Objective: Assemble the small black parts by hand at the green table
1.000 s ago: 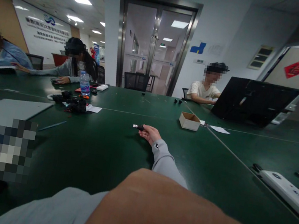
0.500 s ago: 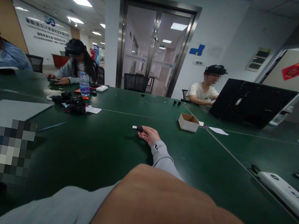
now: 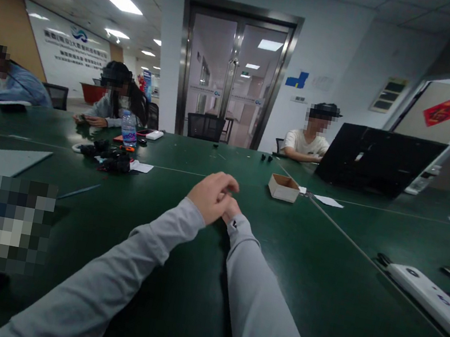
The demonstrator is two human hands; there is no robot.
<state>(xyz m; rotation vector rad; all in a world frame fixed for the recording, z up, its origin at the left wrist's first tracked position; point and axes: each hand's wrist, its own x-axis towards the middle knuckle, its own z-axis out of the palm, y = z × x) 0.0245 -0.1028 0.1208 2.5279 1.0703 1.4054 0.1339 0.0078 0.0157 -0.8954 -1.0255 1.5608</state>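
Over the middle of the green table, my left hand is bent across my right hand, its fingers curled down toward the right fingers. The two hands touch or nearly touch. Most of the right fingers lie hidden behind the left hand. The small black USB stick with a silver plug, seen in the right fingers a moment ago, is covered from view. Whether the left fingertips pinch it cannot be made out. Both forearms, in grey sleeves, reach forward from the bottom edge.
A small open box stands right of my hands. Black tangled gear and a water bottle are at left, near a thin blue stick. A white power strip lies at right, a black monitor behind. Several people sit opposite.
My left hand, which was close to the camera and blurred across the bottom, has moved forward onto my right hand. The USB stick has gone out of sight behind it. My right hand stays nearly in place.
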